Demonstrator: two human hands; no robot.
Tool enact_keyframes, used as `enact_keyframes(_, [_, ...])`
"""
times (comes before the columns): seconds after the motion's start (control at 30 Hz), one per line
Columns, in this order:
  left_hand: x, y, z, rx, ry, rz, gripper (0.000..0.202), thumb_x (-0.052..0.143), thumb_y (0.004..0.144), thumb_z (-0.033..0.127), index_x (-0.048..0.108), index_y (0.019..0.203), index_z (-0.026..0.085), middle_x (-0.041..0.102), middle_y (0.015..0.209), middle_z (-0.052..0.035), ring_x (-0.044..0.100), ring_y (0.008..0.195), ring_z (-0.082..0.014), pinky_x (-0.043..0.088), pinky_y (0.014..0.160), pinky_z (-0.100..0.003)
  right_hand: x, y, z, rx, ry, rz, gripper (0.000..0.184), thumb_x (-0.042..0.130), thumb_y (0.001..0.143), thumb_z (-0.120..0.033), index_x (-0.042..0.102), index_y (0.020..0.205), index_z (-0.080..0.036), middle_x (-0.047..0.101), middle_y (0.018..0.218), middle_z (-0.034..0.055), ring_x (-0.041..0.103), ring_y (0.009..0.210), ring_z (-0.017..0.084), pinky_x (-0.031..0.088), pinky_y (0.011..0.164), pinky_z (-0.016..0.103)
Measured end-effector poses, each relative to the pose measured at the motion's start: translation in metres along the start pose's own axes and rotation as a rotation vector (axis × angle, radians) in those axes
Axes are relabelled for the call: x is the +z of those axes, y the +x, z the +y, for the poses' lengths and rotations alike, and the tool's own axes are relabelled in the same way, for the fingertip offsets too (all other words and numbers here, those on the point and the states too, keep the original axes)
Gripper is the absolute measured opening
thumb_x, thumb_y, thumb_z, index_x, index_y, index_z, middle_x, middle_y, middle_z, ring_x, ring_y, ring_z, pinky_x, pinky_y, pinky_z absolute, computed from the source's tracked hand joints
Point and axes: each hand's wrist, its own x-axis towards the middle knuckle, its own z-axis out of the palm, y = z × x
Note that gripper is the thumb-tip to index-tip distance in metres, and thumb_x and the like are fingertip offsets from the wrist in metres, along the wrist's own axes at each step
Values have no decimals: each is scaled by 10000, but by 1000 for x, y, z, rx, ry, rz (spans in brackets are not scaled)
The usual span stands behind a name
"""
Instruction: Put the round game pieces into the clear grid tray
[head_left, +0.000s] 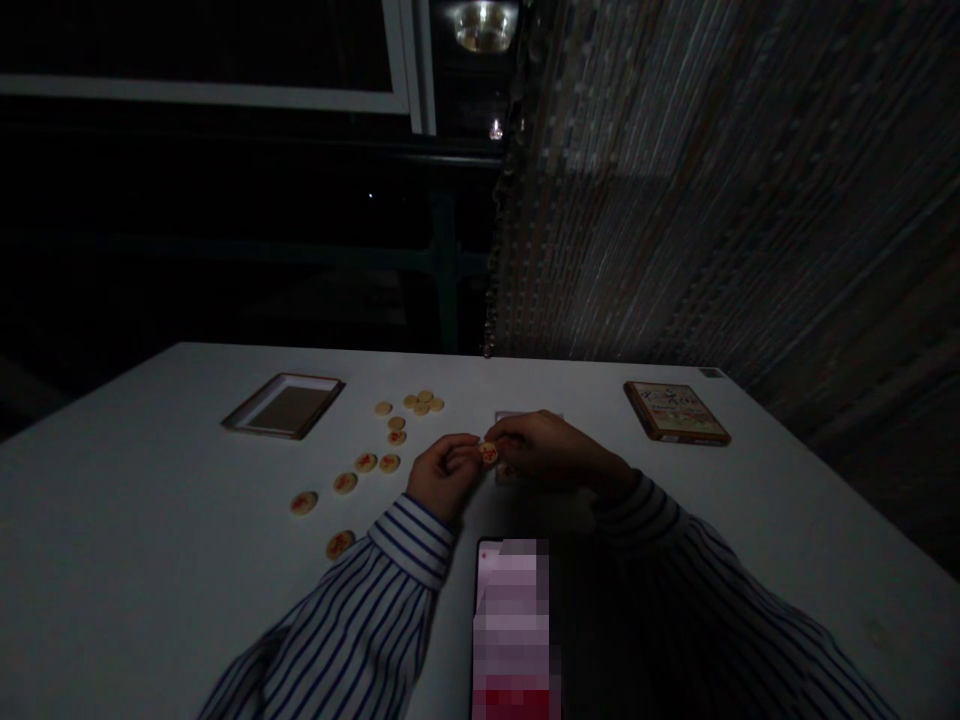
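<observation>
A round xiangqi piece with a red character is held up between my two hands over the white table. My left hand has its fingers curled and pinches the piece from the left. From the other side, the bent fingers of my right hand close on it too. Beneath my right hand lies a pale flat thing, mostly covered, so its kind is unclear. More xiangqi pieces lie scattered to the left of my hands, several with red characters facing up; those farther back look plain.
An open shallow box lies at the back left, a closed printed box at the back right. A phone with a lit screen is in front of me, between my forearms. Behind the table hangs a string curtain. The room is dark.
</observation>
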Motion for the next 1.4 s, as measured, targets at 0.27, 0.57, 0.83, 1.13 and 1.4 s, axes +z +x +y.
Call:
enact_keyframes(0.27, [1,1,-3,10,-31,44,242,659,560,252,595,756,125,652,635,-29,609,602,-122,479,584,-221,1,0,-1,0,3,-1,257,431,765,-227,628,930,-220,640,851,14,551,728,123,353,630,214])
enact_keyframes(0.57, [0,1,0,-37,-135,47,294,682,547,280,598,779,121,663,642,-31,617,581,-134,489,589,-242,3,0,3,25,58,11,278,451,776,-320,599,986,-213,649,824,17,564,712,124,364,605,212])
enact_keyframes(0.83, [1,-1,3,-47,-194,3,298,684,564,279,621,815,131,681,701,-41,631,635,-152,502,671,-291,7,2,6,35,87,35,276,434,785,-328,587,987,-219,658,831,10,581,743,127,386,631,220])
enact_keyframes(1.13, [0,0,3,-31,-132,14,249,682,571,261,637,776,126,689,696,-47,633,639,-149,503,664,-269,5,2,4,36,72,24,267,445,777,-302,599,973,-207,651,829,11,574,735,125,373,621,215])
enact_keyframes(1.4, [0,1,3,-44,-127,32,251,692,559,285,647,741,118,687,682,-53,630,636,-154,500,660,-274,7,2,5,30,50,32,272,435,784,-303,601,979,-211,648,840,18,565,742,125,369,632,219])
